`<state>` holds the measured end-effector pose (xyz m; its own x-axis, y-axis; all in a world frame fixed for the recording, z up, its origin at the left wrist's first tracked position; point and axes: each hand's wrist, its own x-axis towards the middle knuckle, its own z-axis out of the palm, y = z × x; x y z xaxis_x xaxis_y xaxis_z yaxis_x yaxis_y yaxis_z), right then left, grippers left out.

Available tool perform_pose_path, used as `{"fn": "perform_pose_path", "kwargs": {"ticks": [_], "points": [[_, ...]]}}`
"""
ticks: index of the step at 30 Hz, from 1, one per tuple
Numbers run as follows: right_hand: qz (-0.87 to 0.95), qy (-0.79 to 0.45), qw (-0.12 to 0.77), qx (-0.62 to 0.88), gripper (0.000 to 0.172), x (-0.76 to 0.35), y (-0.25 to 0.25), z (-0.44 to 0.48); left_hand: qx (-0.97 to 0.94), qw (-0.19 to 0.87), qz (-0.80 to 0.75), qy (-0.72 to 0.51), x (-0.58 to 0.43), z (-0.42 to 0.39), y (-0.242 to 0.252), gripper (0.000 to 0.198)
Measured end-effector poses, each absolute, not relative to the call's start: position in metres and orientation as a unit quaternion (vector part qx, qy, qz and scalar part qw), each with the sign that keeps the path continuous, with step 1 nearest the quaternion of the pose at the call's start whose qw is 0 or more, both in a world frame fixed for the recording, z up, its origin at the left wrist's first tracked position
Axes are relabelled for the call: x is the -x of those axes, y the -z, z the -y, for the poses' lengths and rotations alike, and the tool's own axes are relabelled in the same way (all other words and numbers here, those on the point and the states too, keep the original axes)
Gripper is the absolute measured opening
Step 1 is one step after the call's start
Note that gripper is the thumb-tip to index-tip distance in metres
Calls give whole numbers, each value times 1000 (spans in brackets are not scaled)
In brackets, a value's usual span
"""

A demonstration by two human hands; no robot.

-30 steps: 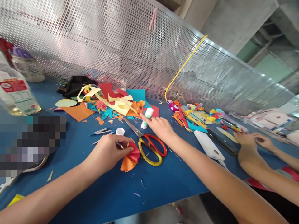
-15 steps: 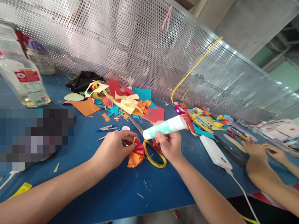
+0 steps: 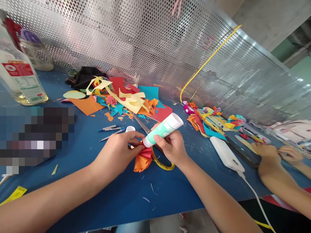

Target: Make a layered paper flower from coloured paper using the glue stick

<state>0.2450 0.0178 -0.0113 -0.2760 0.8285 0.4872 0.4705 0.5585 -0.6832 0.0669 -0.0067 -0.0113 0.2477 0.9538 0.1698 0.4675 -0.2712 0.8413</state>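
Observation:
Between the fingertips of my left hand (image 3: 121, 149) is a folded red and orange paper piece (image 3: 143, 159), its orange part fanned out below. My right hand (image 3: 171, 146) is wrapped round a white and green glue tube (image 3: 163, 130), tilted with its lower end against the top of the red paper. Scissors with yellow handles (image 3: 166, 166) lie on the blue table behind both hands, partly hidden by them. Just beyond my left hand, a small white cap (image 3: 130, 128) sits beside a compass (image 3: 107, 128).
Paper scraps (image 3: 131, 101) are heaped toward the perforated metal screen (image 3: 136, 42). A bottle (image 3: 26, 76) stands at the left. To the right lie a white power bank (image 3: 226, 153), a black phone (image 3: 243, 152) and another person's hands (image 3: 269, 155).
My right hand has tilted the glue tube more steeply and brought its lower end down to the red paper. My left hand still pinches the paper piece. The view has shifted slightly.

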Motion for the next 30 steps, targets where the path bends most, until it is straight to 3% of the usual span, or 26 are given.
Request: {"fn": "perform_pose_path", "kwargs": {"ticks": [8,15,21,27,30], "points": [[791,-189,446,375,16,-243,19,-15,-718,357,-465,-377,-65,6,15,26],[798,-184,457,349,31,-239,34,-16,-670,419,-483,-376,-67,6,15,42],[772,1,519,368,43,-253,20,-29,-630,415,-539,-376,-65,-1,14,50],[815,69,302,490,60,-275,14,-42,-619,466,-505,-380,-65,-5,16,28],[807,27,287,515,69,-274,22,-49,-606,482,-502,-384,-65,-5,15,22]]}}
